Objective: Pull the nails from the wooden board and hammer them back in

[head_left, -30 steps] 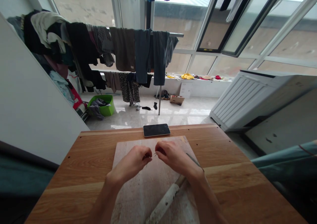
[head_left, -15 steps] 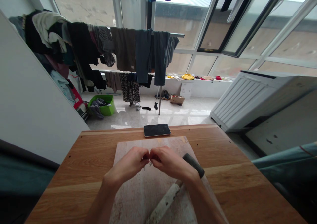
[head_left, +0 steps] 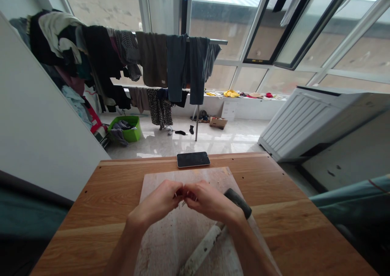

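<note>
Over the board [head_left: 169, 243], the left hand [head_left: 158, 205] and right hand [head_left: 210, 203] meet fingertip to fingertip, both pinching a tiny piece [head_left: 183, 201], too small to identify. Under the right wrist lies a knife [head_left: 203, 246]; beyond the hands, a phone [head_left: 193, 159].

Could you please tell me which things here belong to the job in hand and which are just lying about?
In hand: left hand and right hand pinching a thin piece, too small to identify; cutting board under them.
Lying about: dark-gripped tool on the board, beside the right wrist; phone at the table's far edge; green basket, cardboard box and clothes rack beyond.
</note>
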Demonstrator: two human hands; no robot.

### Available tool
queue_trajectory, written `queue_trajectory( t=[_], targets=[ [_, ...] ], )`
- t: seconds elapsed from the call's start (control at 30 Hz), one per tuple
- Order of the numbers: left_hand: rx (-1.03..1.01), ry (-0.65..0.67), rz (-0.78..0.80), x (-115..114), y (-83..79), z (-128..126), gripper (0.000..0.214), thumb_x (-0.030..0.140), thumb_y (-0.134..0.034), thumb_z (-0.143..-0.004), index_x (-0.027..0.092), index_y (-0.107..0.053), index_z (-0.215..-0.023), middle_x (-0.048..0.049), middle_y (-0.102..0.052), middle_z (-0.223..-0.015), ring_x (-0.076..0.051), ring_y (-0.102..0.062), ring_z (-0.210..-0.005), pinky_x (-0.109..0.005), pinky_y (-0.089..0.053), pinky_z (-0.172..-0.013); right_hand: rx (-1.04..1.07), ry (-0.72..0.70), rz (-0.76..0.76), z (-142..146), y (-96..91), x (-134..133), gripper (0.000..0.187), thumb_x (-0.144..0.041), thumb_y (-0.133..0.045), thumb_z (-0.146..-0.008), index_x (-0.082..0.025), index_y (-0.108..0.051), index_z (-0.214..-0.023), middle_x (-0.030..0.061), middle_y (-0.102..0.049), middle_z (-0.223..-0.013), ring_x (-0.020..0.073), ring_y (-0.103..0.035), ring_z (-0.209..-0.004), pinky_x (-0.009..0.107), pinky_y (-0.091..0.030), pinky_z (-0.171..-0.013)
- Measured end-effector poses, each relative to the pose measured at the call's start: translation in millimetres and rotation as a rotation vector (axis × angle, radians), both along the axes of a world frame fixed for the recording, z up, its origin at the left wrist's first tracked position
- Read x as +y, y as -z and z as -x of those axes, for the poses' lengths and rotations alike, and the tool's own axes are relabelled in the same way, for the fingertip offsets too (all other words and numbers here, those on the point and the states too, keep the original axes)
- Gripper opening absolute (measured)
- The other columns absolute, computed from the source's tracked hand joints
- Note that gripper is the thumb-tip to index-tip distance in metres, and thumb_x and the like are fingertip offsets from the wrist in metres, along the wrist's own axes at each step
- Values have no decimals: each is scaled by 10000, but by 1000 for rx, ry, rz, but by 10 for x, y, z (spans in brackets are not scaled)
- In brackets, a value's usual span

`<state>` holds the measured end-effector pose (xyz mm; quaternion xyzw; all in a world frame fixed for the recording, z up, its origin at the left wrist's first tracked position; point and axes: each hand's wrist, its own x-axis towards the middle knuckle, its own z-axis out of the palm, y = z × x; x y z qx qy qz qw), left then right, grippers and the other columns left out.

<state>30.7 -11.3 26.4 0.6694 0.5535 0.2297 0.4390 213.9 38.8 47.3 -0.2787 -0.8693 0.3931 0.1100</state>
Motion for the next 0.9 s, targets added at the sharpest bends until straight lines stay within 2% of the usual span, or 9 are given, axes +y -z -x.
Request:
queue_trajectory(
  t=[0.17,0.33,0.47,0.6,0.9],
  targets=[
    [14,-5,22,-4,-12,4,163,152,-478,-786,161,-628,-722,2,-630,-668,-145,-568,-642,-242,-381,-563,12,-48,56,-8,-7,-7,248,-66,-561,-873,-195,-764,-935,11,-801,-865,150,-715,-764,205,-487,-725],
    [-15,1,14,-11,-13,3,187,169,-484,-821,161,-662,-766,0,-639,-687,-147,-576,-651,-245,-396,-570,17,-59,75,-40,-31,0,228,-107,-553,-925,-200,-757,-963,5,-804,-882,146,-724,-767,204,-492,-715],
    [-45,19,29,-14,14,-2,172,178,-502,-839,161,-674,-843,-6,-660,-733,-158,-625,-687,-250,-441,-599,23,-5,53,-97,-31,45,167,-186,-572,-959,-200,-738,-963,12,-792,-866,153,-721,-770,219,-494,-692],
    [-45,-10,70,-25,19,-1,137,171,-497,-838,163,-634,-828,-10,-661,-763,-166,-676,-687,-250,-467,-592,34,49,29,-158,-23,90,153,-232,-573,-978,-210,-723,-997,21,-787,-902,152,-716,-798,233,-504,-714],
    [-6,-10,70,-41,3,-16,121,206,-518,-860,174,-625,-813,-1,-652,-687,-168,-676,-655,-243,-454,-568,6,95,11,-213,-39,135,196,-250,-569,-984,-227,-705,-1124,19,-783,-890,154,-712,-817,253,-512,-758]
  ],
)
